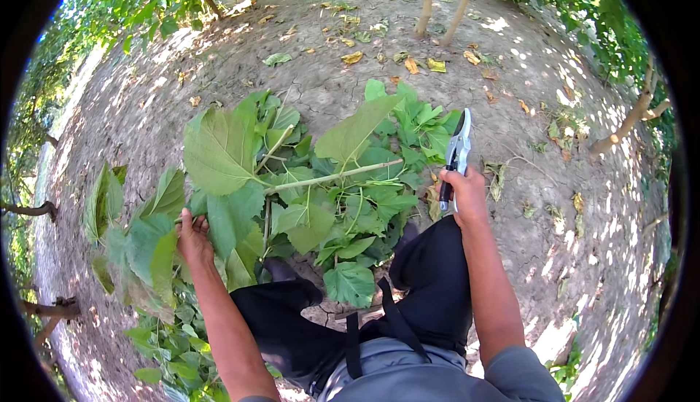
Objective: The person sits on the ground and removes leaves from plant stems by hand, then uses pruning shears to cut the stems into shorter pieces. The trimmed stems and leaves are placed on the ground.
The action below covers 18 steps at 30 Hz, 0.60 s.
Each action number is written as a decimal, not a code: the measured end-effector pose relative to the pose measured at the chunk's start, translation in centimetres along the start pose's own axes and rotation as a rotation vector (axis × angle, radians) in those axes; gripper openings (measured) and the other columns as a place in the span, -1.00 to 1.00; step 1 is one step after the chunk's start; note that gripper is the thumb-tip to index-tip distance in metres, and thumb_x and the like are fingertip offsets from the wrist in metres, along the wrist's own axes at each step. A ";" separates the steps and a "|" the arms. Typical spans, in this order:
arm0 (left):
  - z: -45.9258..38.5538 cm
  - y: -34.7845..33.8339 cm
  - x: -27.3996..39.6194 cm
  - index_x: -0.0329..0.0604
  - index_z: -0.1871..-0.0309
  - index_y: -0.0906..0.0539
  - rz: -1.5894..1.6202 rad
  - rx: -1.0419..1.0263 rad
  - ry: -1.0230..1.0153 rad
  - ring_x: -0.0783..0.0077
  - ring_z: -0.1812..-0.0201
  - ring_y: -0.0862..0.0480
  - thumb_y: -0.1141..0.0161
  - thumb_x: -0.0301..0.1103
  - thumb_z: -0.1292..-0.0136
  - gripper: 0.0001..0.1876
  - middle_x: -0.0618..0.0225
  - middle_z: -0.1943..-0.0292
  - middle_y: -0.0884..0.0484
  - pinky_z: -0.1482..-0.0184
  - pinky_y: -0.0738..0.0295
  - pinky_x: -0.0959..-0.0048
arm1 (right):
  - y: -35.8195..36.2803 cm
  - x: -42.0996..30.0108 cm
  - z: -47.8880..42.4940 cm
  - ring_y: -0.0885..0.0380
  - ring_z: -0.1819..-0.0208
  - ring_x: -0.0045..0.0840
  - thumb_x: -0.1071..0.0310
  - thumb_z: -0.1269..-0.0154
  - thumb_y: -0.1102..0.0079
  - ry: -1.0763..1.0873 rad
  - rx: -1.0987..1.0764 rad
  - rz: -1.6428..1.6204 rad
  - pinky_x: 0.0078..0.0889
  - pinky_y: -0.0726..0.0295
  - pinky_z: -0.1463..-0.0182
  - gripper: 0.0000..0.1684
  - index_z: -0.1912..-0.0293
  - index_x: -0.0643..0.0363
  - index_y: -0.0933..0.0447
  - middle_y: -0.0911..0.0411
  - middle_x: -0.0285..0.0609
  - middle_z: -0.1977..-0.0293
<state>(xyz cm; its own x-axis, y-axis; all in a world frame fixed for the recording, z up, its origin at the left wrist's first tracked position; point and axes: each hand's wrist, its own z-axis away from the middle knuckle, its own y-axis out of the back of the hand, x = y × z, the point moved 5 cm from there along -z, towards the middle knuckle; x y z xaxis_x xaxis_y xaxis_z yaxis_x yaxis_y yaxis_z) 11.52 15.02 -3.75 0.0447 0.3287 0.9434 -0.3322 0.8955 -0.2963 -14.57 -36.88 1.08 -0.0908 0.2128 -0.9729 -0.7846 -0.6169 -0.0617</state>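
My left hand (pixel 194 238) grips a leafy branch by its stem, partly hidden among the leaves. The branch's broad green leaves (pixel 224 150) spread to both sides of the hand, and its bare, pale cut end (pixel 339 175) points right. In my right hand (pixel 465 191) is a pair of pruning shears (pixel 459 148) with dark handles, its metal blades pointing up and away from me. Whether the blades are fully closed is hard to tell. Below the branch, a heap of cut leafy shoots (pixel 377 208) lies on the ground before my knees.
Cracked bare soil (pixel 547 183) surrounds me, scattered with yellow fallen leaves (pixel 351 57). Two thin trunks (pixel 426 0) rise ahead. A forked trunk (pixel 629 120) stands at the right, and cut stubs (pixel 52 309) jut in at the left. More green shoots (pixel 186 347) lie by my left arm.
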 end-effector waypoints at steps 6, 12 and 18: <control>0.2 0.2 0.2 -0.01 0.19 -0.53 -0.068 0.048 -0.015 0.54 0.39 -0.65 -0.37 -0.20 -0.23 -0.76 0.46 0.31 -0.66 0.38 -0.48 0.59 | 0.0 0.2 -0.2 -0.54 0.56 -0.51 0.38 -0.09 -0.21 -0.009 -0.015 0.071 -0.42 -0.52 0.53 -0.75 0.28 0.31 -0.39 -0.49 -0.17 0.51; -1.6 0.9 -1.1 -0.05 0.10 -0.58 -0.064 -0.013 -0.046 0.56 0.32 -0.59 -0.30 -0.20 -0.24 -0.75 0.47 0.28 -0.62 0.37 -0.42 0.56 | -0.5 0.3 -0.2 -0.48 0.61 -0.54 0.37 -0.08 -0.22 0.053 -0.040 0.209 -0.43 -0.45 0.53 -0.77 0.34 0.24 -0.37 -0.46 -0.21 0.56; -0.8 1.4 -0.7 -0.04 0.17 -0.61 -0.261 -0.029 -0.066 0.58 0.40 -0.50 -0.22 0.00 -0.26 -0.68 0.51 0.42 -0.54 0.35 -0.37 0.54 | -2.8 0.4 0.2 -0.45 0.64 -0.56 0.35 -0.08 -0.23 0.081 -0.077 0.254 -0.45 -0.41 0.54 -0.75 0.29 0.25 -0.40 -0.44 -0.25 0.61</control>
<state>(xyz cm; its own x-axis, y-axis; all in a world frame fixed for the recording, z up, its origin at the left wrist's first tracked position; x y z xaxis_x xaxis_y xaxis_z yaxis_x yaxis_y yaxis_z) 11.79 16.24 -4.96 0.0637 0.0657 0.9958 -0.2907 0.9558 -0.0445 -12.56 -34.92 0.92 -0.2266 -0.0153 -0.9739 -0.6941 -0.6990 0.1725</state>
